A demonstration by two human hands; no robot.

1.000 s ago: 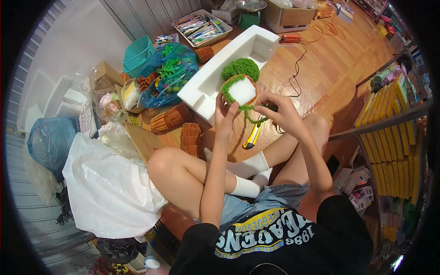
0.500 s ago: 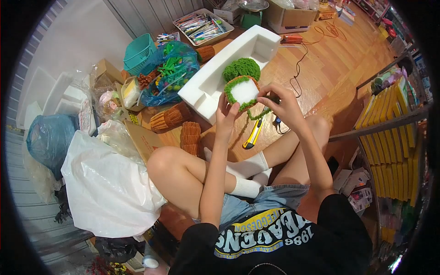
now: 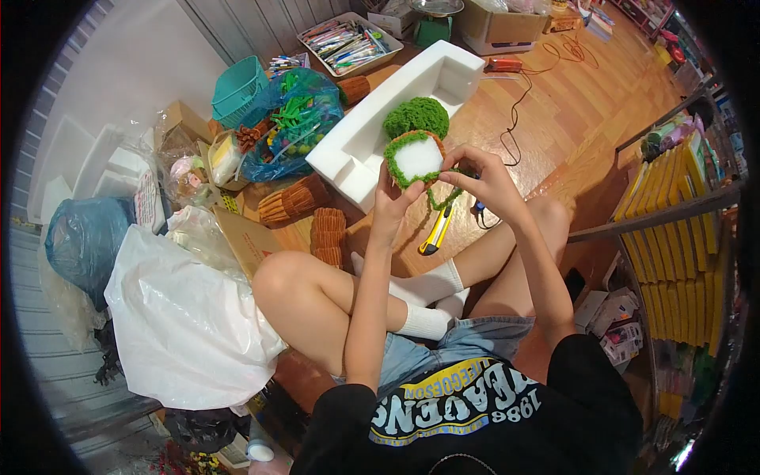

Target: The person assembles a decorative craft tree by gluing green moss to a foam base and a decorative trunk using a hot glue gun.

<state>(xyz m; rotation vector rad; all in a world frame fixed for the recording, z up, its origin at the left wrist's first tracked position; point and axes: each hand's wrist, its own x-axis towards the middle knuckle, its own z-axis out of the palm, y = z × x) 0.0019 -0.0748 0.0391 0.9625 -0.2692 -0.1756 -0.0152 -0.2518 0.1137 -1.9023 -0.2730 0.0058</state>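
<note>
A round piece with a white foam top (image 3: 417,161), green fuzzy edging and some orange-brown on its side is held up in front of me. My left hand (image 3: 393,203) grips it from the near left, thumb on the edging. On the right, my right hand (image 3: 484,182) pinches a green chenille strand (image 3: 442,203) against the rim; its loose end dangles in a loop below. Behind the piece, a fuzzy green dome (image 3: 416,118) rests in a white foam tray (image 3: 336,154). A yellow utility knife (image 3: 436,233) lies on the floor below my hands.
Brown ribbed chenille pieces (image 3: 291,199) lie left of the tray, near a blue bag (image 3: 305,131) of green bits. Beyond stand a teal basket (image 3: 239,91) and a tray of pens (image 3: 348,46). A shelf of yellow books (image 3: 673,269) borders the right. A hot-glue-like red tool (image 3: 504,65) trails a cord.
The foam-topped piece has shifted slightly left and tilted a little, with both hands moving along with it. My right fingers stay at its rim.
</note>
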